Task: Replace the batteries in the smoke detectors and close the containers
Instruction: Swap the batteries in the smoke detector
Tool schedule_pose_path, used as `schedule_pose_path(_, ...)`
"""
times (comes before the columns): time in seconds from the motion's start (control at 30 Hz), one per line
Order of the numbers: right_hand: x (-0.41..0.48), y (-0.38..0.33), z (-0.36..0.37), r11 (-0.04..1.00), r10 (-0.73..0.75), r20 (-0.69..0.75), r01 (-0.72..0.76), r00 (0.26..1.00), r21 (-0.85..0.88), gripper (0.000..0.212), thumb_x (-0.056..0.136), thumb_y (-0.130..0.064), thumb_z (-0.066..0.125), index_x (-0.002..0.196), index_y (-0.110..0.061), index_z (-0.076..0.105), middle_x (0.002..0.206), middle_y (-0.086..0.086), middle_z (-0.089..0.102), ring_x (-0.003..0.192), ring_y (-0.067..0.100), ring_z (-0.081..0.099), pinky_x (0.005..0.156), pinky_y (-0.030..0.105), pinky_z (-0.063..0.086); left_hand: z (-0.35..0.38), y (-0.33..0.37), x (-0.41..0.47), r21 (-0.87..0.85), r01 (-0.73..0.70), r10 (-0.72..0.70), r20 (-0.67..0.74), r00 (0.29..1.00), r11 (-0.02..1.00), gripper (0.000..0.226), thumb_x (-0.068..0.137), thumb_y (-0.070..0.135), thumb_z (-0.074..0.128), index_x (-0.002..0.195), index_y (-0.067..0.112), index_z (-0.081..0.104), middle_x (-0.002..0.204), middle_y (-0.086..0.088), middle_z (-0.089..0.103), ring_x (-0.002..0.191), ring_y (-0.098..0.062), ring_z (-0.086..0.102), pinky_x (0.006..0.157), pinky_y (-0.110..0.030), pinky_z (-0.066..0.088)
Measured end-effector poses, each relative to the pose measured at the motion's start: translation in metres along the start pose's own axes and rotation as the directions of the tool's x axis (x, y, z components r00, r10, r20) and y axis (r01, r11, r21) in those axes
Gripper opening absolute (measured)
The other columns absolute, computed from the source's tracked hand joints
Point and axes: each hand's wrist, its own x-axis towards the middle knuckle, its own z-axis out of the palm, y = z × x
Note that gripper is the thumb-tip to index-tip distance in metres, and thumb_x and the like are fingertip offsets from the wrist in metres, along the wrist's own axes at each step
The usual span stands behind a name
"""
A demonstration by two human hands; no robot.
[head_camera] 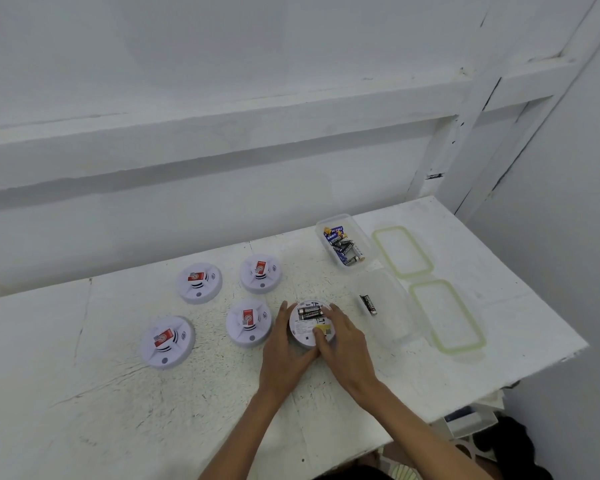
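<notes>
Both grips are on one detector (309, 322), which lies back-up on the table (222, 393) directly ahead of the person. The left grip (284, 348) wraps its left rim, fingers running up the side and thumb along the near edge. The right grip (343, 341) curls over the right rim, with the thumb pressing on the back near a yellow label. Between the two sets of fingertips, at the far side of the back, the battery bay is open, and two dark cells (309, 311) lie side by side in it.

The step in hand looks like the battery swap on this unit. Whether the seated cells are old or fresh cannot be told. If old, the next move calls for one grip to steady the body while the other pries the cells out. If fresh, the unit can be turned face-up.

Just right of the right grip sits a clear box (388, 327) holding a single battery (368, 304), probably a spent one. Its green-rimmed lid (447, 315) lies farther right. Left of the left grip, four other detectors (248, 322) rest face-up with red labels, two near and two farther off. Beyond the right grip, a second box (361, 237) holds a heap of batteries (343, 245), with another lid (402, 251) beside it. Both boxes are still uncovered, so closing them remains.
</notes>
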Motion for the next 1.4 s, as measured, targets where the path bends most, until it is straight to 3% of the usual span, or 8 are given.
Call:
schedule_pose_path(0.13,-0.002,-0.002,0.0,1.0,0.001,-0.021,-0.001,1.0,0.021,0.046,0.097,-0.033,0.06,0.14,-0.018,0.054,0.152,0.003,0.045,0.138,0.016,0.045,0.112,0.023,0.036,0.0,0.004,0.0,0.002,0.011,-0.011,-0.003,1.0,1.0,0.101,0.075,0.065,0.079,0.154,0.051,0.018,0.155,0.017,0.046,0.141,0.001,0.044,0.114,-0.028,0.043)
schedule_pose_path(0.33,-0.005,-0.003,0.007,0.997,-0.06,-0.047,0.058,0.997,-0.055,0.036,0.099,-0.037,0.051,0.124,-0.017,0.066,0.15,0.01,0.046,0.127,0.025,0.055,0.099,0.03,0.049,-0.002,0.007,0.0,0.016,-0.013,0.014,-0.015,1.0,1.0,0.096,0.074,0.075,0.072,0.144,0.072,0.007,0.158,0.013,0.042,0.145,-0.003,0.04,0.117,-0.031,0.039)
schedule_pose_path(0.53,-0.006,-0.003,0.001,0.999,-0.018,-0.01,0.018,1.0,-0.041,0.034,0.102,-0.036,0.048,0.131,-0.023,0.058,0.156,0.0,0.038,0.137,0.015,0.042,0.106,0.021,0.038,0.0,0.002,0.002,0.016,-0.018,0.018,0.027,0.999,1.0,0.092,0.081,0.063,0.076,0.155,0.048,0.024,0.164,0.016,0.031,0.149,-0.004,0.033,0.12,-0.04,0.039)
schedule_pose_path(0.67,-0.004,-0.003,-0.007,0.994,0.096,-0.061,-0.092,0.994,0.063,0.037,0.103,-0.029,0.045,0.139,-0.022,0.048,0.144,-0.006,0.051,0.133,0.009,0.044,0.109,0.028,0.041,-0.001,0.0,0.002,0.007,0.007,-0.007,-0.008,1.0,1.0,0.095,0.083,0.043,0.083,0.158,0.029,0.026,0.163,0.014,0.032,0.151,0.001,0.026,0.122,-0.023,0.029)
schedule_pose_path(0.77,-0.002,0.004,-0.008,0.996,0.085,-0.081,-0.086,0.993,-0.008,0.039,0.101,-0.016,0.047,0.14,-0.017,0.048,0.147,0.0,0.048,0.138,0.012,0.039,0.112,0.03,0.038,-0.002,0.003,0.003,-0.001,0.019,-0.019,-0.017,1.0,1.0,0.095,0.083,0.034,0.085,0.158,0.018,0.029,0.158,0.009,0.041,0.147,0.001,0.034,0.115,-0.012,0.031)
schedule_pose_path(0.87,-0.002,0.014,-0.008,0.992,0.043,-0.05,-0.049,0.998,-0.12,0.039,0.096,-0.011,0.053,0.135,-0.016,0.052,0.152,0.002,0.041,0.146,0.018,0.03,0.112,0.034,0.04,-0.001,0.007,0.001,0.002,0.011,-0.011,-0.019,1.0,1.0,0.092,0.082,0.036,0.085,0.155,0.017,0.034,0.153,0.01,0.047,0.144,-0.002,0.04,0.113,-0.013,0.034)
schedule_pose_path(1.1,-0.009,0.026,0.007,0.972,0.079,0.016,-0.074,0.997,-0.222,0.049,0.094,-0.042,0.059,0.136,-0.021,0.047,0.162,0.013,0.021,0.151,0.029,0.016,0.113,0.044,0.038,0.001,0.0,-0.001,0.072,0.003,0.001,-0.051,0.999,0.997,0.092,0.082,0.038,0.084,0.156,0.019,0.033,0.156,0.009,0.044,0.146,-0.005,0.038,0.118,-0.025,0.038)
schedule_pose_path(1.4,-0.003,0.023,0.0,0.976,-0.016,0.017,0.02,1.0,-0.219,0.04,0.095,-0.026,0.057,0.134,-0.021,0.047,0.156,0.007,0.03,0.144,0.023,0.028,0.105,0.037,0.046,0.001,0.004,-0.002,0.066,-0.02,0.024,-0.063,0.998,0.998,0.092,0.081,0.052,0.081,0.154,0.018,0.036,0.154,0.009,0.047,0.142,0.0,0.04,0.113,-0.013,0.035)
